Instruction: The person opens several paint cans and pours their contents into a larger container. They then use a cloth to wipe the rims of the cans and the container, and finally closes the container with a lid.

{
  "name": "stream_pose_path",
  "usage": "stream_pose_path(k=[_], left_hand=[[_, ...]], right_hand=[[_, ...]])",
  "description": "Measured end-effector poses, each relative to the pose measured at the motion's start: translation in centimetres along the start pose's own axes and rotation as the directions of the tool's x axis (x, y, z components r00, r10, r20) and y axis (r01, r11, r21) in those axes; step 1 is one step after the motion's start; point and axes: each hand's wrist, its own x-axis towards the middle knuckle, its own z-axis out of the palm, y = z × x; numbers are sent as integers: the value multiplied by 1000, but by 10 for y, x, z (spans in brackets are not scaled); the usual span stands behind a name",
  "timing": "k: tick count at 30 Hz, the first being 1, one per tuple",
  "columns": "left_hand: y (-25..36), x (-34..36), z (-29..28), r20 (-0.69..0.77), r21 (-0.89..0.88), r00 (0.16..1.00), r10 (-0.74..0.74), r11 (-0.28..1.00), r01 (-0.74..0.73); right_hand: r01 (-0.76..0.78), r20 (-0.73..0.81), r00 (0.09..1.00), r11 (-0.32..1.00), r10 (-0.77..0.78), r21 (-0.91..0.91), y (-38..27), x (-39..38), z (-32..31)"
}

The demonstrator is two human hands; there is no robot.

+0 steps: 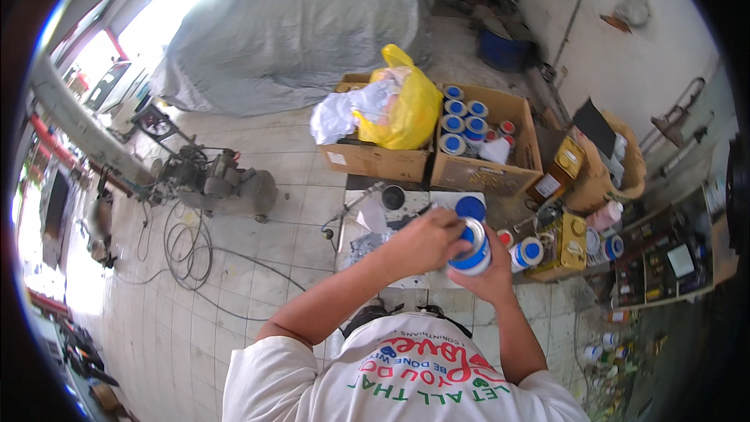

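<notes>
Holding the blue and white can (pixel 472 261) out in front, nearly upright, snug in the right hand (pixel 494 277) on its right; reaching over its top from the left with the bent left hand (pixel 428 243), pinching or just touching, hard to tell

Red, blue, green lettering (pixel 437 376) on white shirt (pixel 351 395); dark marking (pixel 500 179), illegible, on cardboard box (pixel 457 175).

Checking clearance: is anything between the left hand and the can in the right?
Nothing visible. The left hand is right at the top of the can; the right hand grips its side. A blue disc lies beyond.
</notes>
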Motion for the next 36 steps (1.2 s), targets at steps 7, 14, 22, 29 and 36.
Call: stream_pose_path(k=[7,14,22,29,36], left_hand=[[-24,-4,-10,227,-292,965,131,954,-60],[-3,-9,12,216,-46,912,-348,930,366],[-8,-19,19,125,-435,959,254,883,-177],[3,-20,23,-49,-171,967,-251,956,240],[-5,-48,24,-87,-273,991,97,955,-118]], right_hand=[[-281,256,943,919,211,276,16,-22,-2],[-55,72,995,994,62,-95,0,-11,10],[-265,427,893,931,140,249,42,-25,-25],[-131,268,957,989,108,70,15,-7,-10],[-233,498,857,961,132,148,19,-20,-4]])
